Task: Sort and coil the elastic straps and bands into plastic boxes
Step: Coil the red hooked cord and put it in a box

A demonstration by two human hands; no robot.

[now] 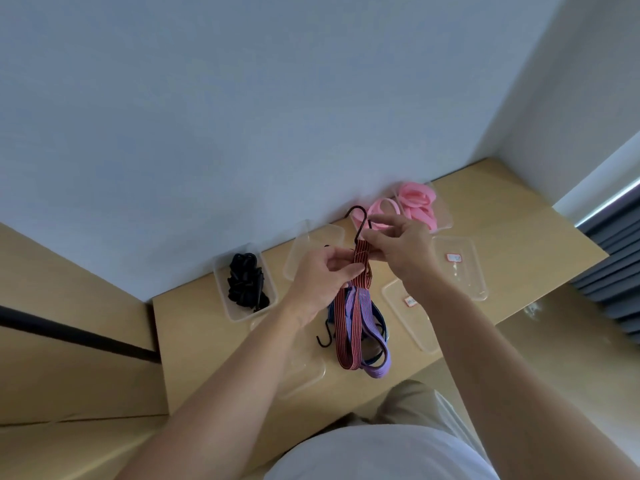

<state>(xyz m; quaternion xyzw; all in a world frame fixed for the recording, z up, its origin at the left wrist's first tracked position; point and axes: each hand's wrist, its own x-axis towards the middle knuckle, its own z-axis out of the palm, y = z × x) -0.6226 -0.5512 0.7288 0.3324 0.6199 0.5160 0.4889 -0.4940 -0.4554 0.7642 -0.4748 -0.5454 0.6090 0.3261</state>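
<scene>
Red-and-black striped elastic strap is pinched below its black hook by left grip and right grip

Both the left hand and right hand pinch a red-and-black striped strap above the table.

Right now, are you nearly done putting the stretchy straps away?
Roughly halfway. Done: black straps sit in the left box, pink bands in the far box. In hand: left hand and right hand grip the red striped strap. Left: the purple strap and blue strap are not boxed yet.
</scene>
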